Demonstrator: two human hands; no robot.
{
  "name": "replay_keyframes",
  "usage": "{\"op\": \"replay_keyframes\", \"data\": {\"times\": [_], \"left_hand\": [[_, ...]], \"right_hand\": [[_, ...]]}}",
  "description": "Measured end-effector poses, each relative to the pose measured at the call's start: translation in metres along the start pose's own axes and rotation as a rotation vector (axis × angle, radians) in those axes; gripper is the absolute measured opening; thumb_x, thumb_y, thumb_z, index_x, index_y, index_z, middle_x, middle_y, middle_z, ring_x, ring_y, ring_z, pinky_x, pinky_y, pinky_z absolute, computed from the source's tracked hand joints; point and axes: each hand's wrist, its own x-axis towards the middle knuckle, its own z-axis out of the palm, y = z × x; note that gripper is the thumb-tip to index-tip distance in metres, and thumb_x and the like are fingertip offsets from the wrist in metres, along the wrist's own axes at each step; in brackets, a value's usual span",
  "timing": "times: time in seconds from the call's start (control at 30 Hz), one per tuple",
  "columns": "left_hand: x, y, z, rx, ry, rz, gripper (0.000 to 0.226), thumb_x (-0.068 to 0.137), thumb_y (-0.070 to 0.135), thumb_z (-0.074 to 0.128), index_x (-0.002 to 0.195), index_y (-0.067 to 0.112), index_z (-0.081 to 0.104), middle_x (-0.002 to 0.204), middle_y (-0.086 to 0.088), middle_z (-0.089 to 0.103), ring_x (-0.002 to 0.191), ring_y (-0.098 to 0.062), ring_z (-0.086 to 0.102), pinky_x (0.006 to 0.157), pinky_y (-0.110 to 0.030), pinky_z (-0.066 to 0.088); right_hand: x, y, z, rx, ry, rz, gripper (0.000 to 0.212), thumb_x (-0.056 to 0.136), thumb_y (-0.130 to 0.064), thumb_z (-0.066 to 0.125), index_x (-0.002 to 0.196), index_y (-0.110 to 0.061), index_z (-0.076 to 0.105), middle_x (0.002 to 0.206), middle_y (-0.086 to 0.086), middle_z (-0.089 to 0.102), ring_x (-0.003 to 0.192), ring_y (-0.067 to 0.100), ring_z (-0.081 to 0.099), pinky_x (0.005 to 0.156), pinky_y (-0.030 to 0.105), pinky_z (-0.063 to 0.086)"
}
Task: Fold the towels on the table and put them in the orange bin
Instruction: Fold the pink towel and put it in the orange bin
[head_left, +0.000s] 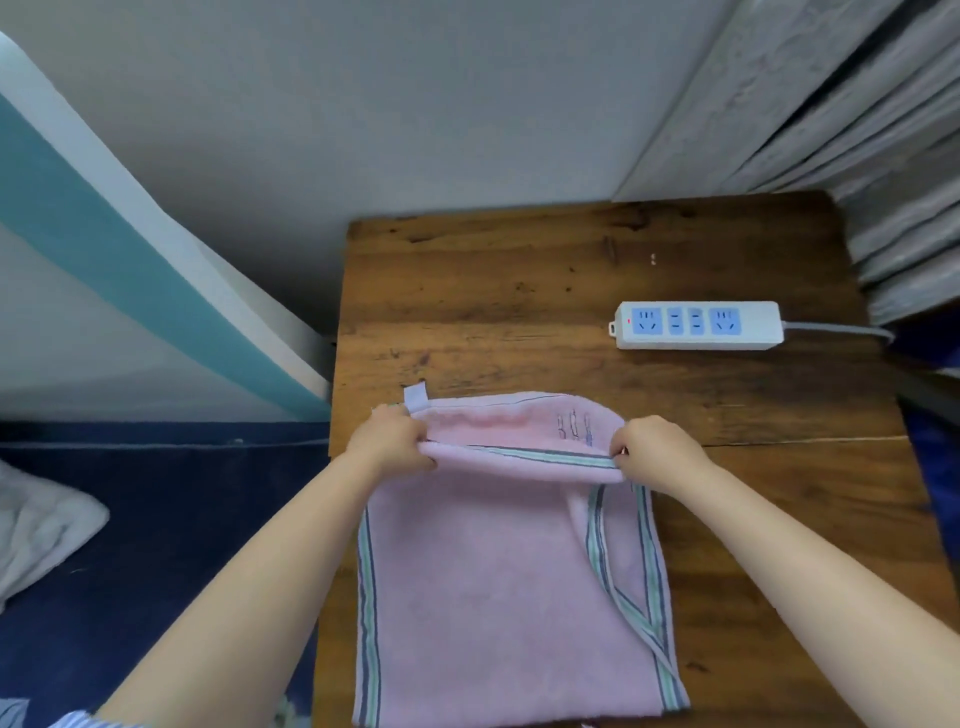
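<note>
A pink towel (483, 587) with green and grey striped borders lies on the wooden table (519, 291), partly doubled over itself. My left hand (392, 441) pinches the left corner of the upper layer's striped edge. At the other end of that edge, my right hand (657, 454) pinches the right corner. The held edge is raised a little above the towel's far end, where a white label (415, 397) sticks out. No orange bin is in view.
A white power strip (698, 325) with blue sockets lies on the table's far right, its cable running off to the right. Grey curtains (831, 104) hang behind the table. Dark blue floor and a pale cloth (36, 530) lie to the left.
</note>
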Motion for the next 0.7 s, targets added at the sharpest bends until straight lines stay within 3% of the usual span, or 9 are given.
{"op": "replay_keyframes", "data": {"times": [0.1,0.17,0.27,0.33,0.47,0.57,0.7], "left_hand": [[-0.011,-0.01,0.003,-0.1,-0.077,-0.012,0.025,0.078,0.039,0.063,0.08,0.016,0.054,0.094,-0.006,0.051,0.09,-0.021,0.044,0.071,-0.027,0.036],[-0.017,-0.014,0.0,-0.131,-0.137,0.024,0.029,0.078,0.036,0.065,0.089,0.01,0.059,0.107,-0.007,0.05,0.1,-0.022,0.045,0.077,-0.027,0.034],[-0.026,-0.022,-0.011,-0.201,-0.148,0.039,0.019,0.08,0.025,0.062,0.068,0.014,0.054,0.107,-0.002,0.045,0.102,-0.017,0.042,0.081,-0.027,0.032],[-0.028,-0.027,-0.019,-0.213,-0.066,0.044,0.031,0.082,0.019,0.059,0.055,0.02,0.043,0.096,0.001,0.045,0.095,-0.015,0.04,0.079,-0.027,0.034],[-0.023,-0.027,-0.019,-0.284,0.19,-0.069,0.022,0.088,0.018,0.052,0.068,0.018,0.042,0.073,0.001,0.048,0.078,-0.022,0.049,0.06,-0.028,0.036],[-0.013,-0.02,-0.012,-0.259,0.28,-0.172,0.006,0.09,0.014,0.048,0.089,0.009,0.053,0.088,-0.009,0.058,0.084,-0.027,0.055,0.065,-0.034,0.042],[0.005,-0.017,-0.001,-0.258,0.261,-0.213,0.019,0.088,0.002,0.044,0.094,0.006,0.061,0.099,-0.012,0.063,0.082,-0.025,0.054,0.065,-0.029,0.041]], "right_hand": [[-0.014,0.006,0.016,0.068,-0.02,-0.014,0.025,0.089,-0.009,0.044,0.089,-0.012,0.069,0.086,0.006,0.063,0.08,0.023,0.059,0.064,0.028,0.046],[-0.019,0.01,0.019,0.099,0.014,0.0,0.024,0.09,-0.01,0.044,0.087,-0.011,0.068,0.086,0.006,0.064,0.08,0.023,0.059,0.062,0.027,0.044],[-0.017,0.018,0.014,0.129,0.101,0.027,0.023,0.092,-0.013,0.046,0.097,-0.009,0.068,0.094,0.008,0.066,0.082,0.021,0.059,0.064,0.026,0.044],[-0.014,0.021,0.009,0.139,0.148,0.048,0.022,0.092,-0.015,0.048,0.098,-0.011,0.068,0.092,0.006,0.064,0.08,0.019,0.058,0.064,0.025,0.045],[-0.002,0.013,0.003,0.095,0.215,0.065,0.019,0.089,-0.014,0.053,0.104,-0.014,0.065,0.1,0.004,0.06,0.083,0.015,0.054,0.071,0.023,0.048],[0.009,0.004,0.001,0.079,0.22,0.097,0.02,0.088,-0.013,0.055,0.106,-0.014,0.062,0.103,0.004,0.058,0.086,0.016,0.055,0.078,0.026,0.052],[0.021,0.001,-0.004,0.067,0.238,0.125,0.019,0.087,-0.013,0.056,0.105,-0.013,0.063,0.103,0.005,0.056,0.089,0.018,0.057,0.08,0.028,0.053]]}}
